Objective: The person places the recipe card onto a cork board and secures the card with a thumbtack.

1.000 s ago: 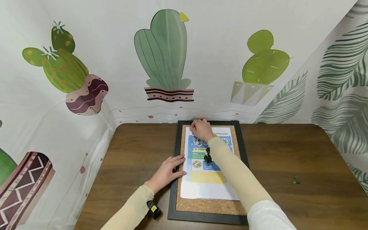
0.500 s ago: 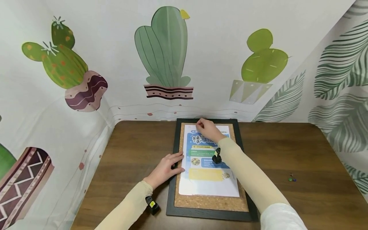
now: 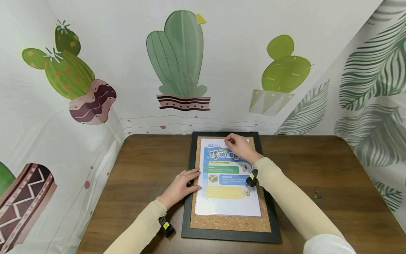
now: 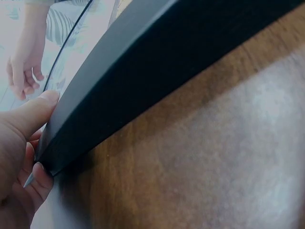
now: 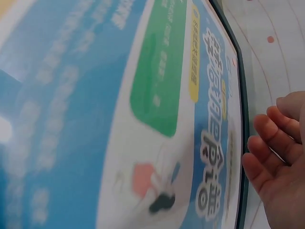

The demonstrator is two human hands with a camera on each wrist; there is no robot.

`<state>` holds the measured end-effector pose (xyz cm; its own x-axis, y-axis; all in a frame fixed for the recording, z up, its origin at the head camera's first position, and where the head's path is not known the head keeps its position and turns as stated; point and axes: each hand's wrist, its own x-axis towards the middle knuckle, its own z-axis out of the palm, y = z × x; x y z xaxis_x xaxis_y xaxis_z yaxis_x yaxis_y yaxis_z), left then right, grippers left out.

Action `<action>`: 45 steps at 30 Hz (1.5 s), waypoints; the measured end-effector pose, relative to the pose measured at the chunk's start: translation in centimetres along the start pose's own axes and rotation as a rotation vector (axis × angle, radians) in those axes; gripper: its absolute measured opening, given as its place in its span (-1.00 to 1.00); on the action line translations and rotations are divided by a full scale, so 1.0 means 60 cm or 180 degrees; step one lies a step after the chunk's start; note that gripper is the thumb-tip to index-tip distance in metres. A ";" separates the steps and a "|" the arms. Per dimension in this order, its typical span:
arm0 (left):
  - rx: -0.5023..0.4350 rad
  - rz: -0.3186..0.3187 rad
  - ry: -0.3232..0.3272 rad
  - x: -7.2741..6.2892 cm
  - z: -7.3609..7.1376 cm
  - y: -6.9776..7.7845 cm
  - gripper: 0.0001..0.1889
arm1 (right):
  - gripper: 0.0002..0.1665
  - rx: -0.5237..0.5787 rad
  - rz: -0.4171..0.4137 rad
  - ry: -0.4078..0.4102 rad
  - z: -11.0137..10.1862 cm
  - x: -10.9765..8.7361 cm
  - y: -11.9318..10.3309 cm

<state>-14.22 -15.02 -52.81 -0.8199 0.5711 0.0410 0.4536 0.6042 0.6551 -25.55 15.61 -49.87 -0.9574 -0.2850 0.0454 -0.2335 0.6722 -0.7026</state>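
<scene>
A printed poster [image 3: 228, 208] in blue, green and yellow lies on a cork board [image 3: 228, 223] with a black frame [image 3: 231, 235]. My left hand [image 3: 177, 188] rests across the frame's left side, fingers reaching the poster's left edge. In the left wrist view the left hand's thumb [image 4: 44, 106] lies over the frame's top and its other fingers are by the side. Over the poster's top part hovers my right hand [image 3: 239, 145], its fingers loosely bent with nothing seen between them. The right wrist view shows these fingers [image 5: 259, 174] spread apart, near the frame's far side.
Several small push pins [image 3: 316, 196], green and blue among them, lie on the wooden table [image 3: 301, 162] right of the board. Behind the table's back edge hangs a white cloth [image 3: 234, 63] printed with cacti and leaves. Black cameras [image 3: 166, 227] sit on both wrists.
My right hand has moved from the frame's top edge to the right along the poster's top, uncovering more of its title. The left hand stays in place on the frame.
</scene>
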 end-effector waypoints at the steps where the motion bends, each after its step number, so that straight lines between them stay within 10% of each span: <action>1: 0.0002 -0.0006 -0.0009 0.000 0.000 0.000 -0.38 | -0.73 0.0005 -0.0018 0.0009 -0.003 -0.004 0.002; 30: 0.0034 0.0003 0.0021 -0.006 0.000 0.001 -0.38 | -0.80 -0.0167 -0.0309 0.0372 -0.099 -0.163 0.052; 45: 0.0478 0.0376 0.0018 0.004 -0.005 0.006 -0.40 | -0.83 -0.0507 -0.0195 0.0506 -0.158 -0.265 0.093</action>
<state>-14.35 -14.80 -52.33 -0.7597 0.6400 0.1154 0.5935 0.6097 0.5254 -13.23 30.36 -47.79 -0.9524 -0.2258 0.2047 -0.3037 0.7599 -0.5747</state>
